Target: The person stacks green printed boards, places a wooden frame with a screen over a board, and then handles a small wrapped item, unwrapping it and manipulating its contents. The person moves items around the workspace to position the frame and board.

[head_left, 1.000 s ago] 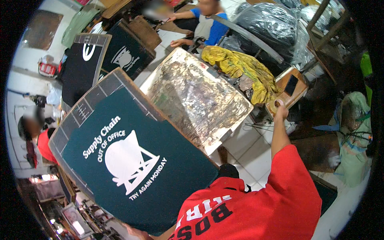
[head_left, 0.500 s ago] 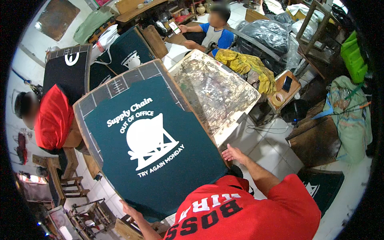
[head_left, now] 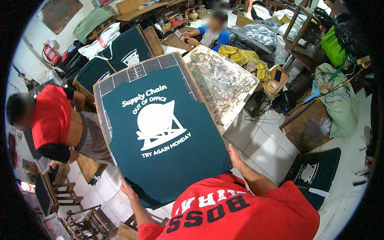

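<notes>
A large flat board (head_left: 147, 64) with a dark green T-shirt (head_left: 200, 168) stretched over it is held up before me, tilted. White lettering and a white round print on a slatted stand mark the shirt. My left hand (head_left: 129, 190) grips the board's near left edge. At the near right edge my right hand (head_left: 236, 157) clasps the rim, its fingertips partly hidden beneath. Dark grey board with a white line grid shows past the shirt at the far end.
Just beyond the board lies a paint-stained table (head_left: 220, 80). A co-worker in red (head_left: 52, 116) bends at the left; another person (head_left: 216, 34) sits behind with a phone. More shirt boards (head_left: 312, 168) lean at the right. A yellow cloth (head_left: 244, 60) lies by the table.
My right hand, open beside the edge before, has closed on the board. The board has shifted slightly right in view. The co-worker in red has turned away, and the black shirt board behind them is gone from there.
</notes>
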Available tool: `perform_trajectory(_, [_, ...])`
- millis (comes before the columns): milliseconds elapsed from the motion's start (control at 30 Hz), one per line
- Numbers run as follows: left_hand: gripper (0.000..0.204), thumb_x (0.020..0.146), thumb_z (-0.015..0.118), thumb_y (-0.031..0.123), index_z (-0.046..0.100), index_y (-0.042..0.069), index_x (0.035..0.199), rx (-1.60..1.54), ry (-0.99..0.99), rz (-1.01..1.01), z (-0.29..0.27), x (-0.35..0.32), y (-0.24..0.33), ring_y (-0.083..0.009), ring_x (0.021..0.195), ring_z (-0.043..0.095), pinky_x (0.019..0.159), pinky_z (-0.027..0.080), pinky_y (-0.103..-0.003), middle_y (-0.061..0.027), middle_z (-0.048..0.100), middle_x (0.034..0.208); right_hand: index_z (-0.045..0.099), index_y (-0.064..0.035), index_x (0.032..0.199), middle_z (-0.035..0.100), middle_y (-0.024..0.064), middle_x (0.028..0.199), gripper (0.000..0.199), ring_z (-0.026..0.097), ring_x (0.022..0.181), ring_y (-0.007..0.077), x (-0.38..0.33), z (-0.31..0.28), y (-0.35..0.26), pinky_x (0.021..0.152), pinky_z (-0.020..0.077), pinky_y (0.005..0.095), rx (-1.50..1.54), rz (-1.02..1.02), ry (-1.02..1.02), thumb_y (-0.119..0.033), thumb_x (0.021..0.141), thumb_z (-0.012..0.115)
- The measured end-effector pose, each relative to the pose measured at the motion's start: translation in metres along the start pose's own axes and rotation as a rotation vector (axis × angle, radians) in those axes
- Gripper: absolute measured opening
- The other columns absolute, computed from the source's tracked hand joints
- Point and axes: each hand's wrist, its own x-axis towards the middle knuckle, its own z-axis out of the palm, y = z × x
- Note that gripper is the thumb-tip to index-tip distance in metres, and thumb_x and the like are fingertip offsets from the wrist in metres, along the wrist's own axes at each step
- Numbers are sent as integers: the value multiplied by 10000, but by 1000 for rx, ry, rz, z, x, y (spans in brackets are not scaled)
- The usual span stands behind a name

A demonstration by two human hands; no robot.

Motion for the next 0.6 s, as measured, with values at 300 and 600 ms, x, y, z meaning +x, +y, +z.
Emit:
perform_trajectory(300, [655,973,538,604,592,7,709,239,-163,33,0,63,23,-125,689,427,626,375,-324,21,484,702,628,51,1215,625,167,1247,645,569,1133,238,-28,31,36,960,442,396,90,-89,175,-535,1010,455])
perform_trajectory(600, [820,941,529,659,587,-88,1274,316,-410,-265,48,168,-4,-243,1013,549,919,433,-372,-147,608,1154,668,67,1065,695,158,1017,623,612,958,260,-81,78,36,876,451,409,-71,-183,472,-499,1037,407])
